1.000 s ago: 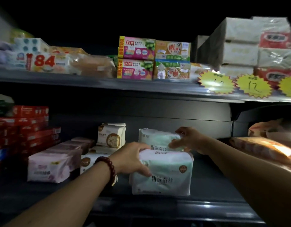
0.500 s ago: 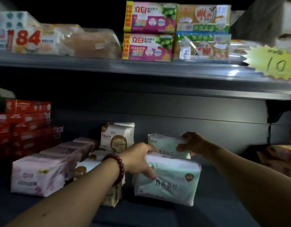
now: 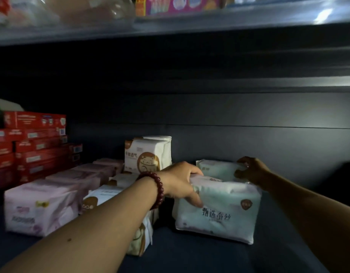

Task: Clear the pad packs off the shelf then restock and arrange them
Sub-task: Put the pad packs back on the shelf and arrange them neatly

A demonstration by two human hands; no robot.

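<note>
Only one camera looks at this scene. It sits on the person's head and faces forward and a little down, into a dark shelf space. It is close in, so the back wall (image 3: 249, 119) fills much of the view. The upper shelf (image 3: 190, 26) runs across at 12 o'clock, seen from below and blurry. Red boxes (image 3: 32, 144) sit at 9 o'clock. The left hand (image 3: 180, 182), its arm at 7 o'clock, grips the front green pack (image 3: 219, 213). The right hand (image 3: 251, 170), its arm at 4 o'clock, pinches the back green pack (image 3: 215, 168).
</note>
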